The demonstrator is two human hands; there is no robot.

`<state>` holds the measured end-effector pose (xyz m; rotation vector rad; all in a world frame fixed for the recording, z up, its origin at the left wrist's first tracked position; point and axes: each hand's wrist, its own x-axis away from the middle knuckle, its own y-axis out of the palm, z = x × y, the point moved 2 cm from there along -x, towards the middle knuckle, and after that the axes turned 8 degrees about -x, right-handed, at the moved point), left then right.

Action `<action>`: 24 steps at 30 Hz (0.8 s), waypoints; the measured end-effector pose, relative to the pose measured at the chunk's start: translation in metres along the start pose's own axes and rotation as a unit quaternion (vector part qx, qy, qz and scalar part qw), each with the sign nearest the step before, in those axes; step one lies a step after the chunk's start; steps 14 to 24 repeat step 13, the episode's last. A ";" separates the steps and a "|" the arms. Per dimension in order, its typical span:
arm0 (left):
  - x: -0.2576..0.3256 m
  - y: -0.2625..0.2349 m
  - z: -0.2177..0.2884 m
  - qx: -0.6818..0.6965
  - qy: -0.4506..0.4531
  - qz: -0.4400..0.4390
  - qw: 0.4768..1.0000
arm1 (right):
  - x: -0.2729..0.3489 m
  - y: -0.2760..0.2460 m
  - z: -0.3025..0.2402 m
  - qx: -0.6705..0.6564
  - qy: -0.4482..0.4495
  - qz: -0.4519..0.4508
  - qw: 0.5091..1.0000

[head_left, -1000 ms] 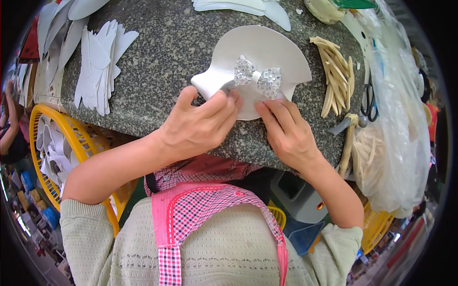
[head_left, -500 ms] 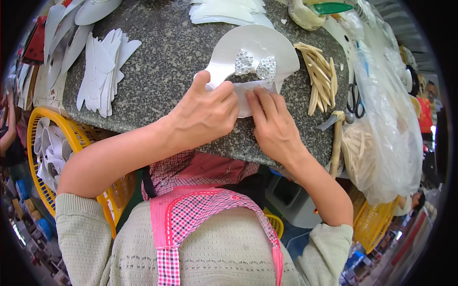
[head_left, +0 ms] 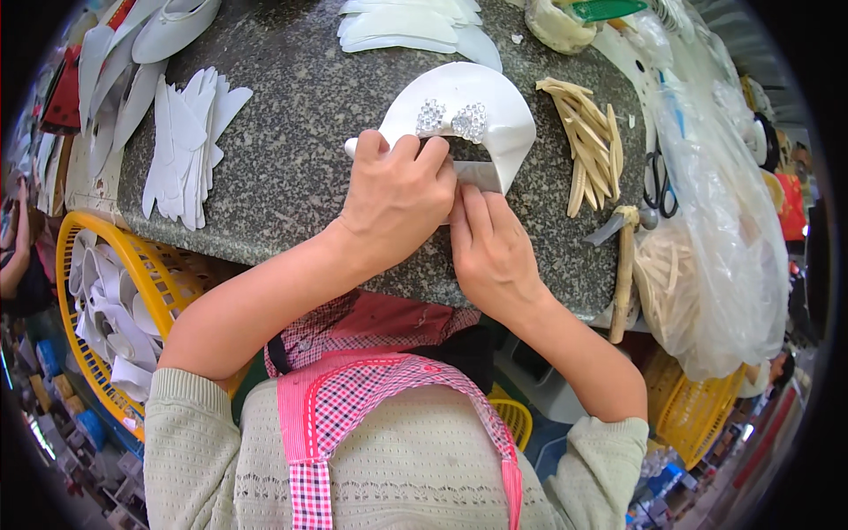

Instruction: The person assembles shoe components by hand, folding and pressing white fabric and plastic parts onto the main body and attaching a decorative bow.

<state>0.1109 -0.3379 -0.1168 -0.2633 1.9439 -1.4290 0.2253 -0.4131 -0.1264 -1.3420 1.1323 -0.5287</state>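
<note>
A white curved shoe-upper piece (head_left: 495,110) lies on the grey speckled stone table (head_left: 291,159), with a sparkly rhinestone bow (head_left: 451,119) on its middle. My left hand (head_left: 397,199) presses down on the near edge of the white piece, fingers curled over it. My right hand (head_left: 490,247) lies beside it, fingertips touching the same edge by a small grey strip (head_left: 480,175). The near part of the piece is hidden under both hands.
Stacks of white cut pieces (head_left: 181,146) lie at the left and at the far edge (head_left: 415,25). Pale wooden sticks (head_left: 587,146), black scissors (head_left: 658,181), a hammer (head_left: 623,265) and a plastic bag (head_left: 724,221) sit at the right. A yellow basket (head_left: 97,309) hangs below left.
The view has shifted so the table sits higher. Both hands have slid together onto the near edge of the white piece, my left hand now covering more of it.
</note>
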 end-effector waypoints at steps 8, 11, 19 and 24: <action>-0.009 0.000 0.003 0.025 -0.030 -0.033 0.999 | 0.005 0.003 0.007 -0.057 -0.001 0.052 0.997; -0.008 0.002 0.007 -0.015 -0.029 -0.082 0.996 | 0.008 0.005 0.009 -0.071 0.003 0.065 0.995; -0.009 -0.002 0.012 -0.053 -0.009 -0.082 0.995 | 0.009 0.004 0.009 -0.097 0.017 0.055 0.994; -0.009 -0.002 0.012 -0.053 -0.009 -0.082 0.995 | 0.009 0.004 0.009 -0.097 0.017 0.055 0.994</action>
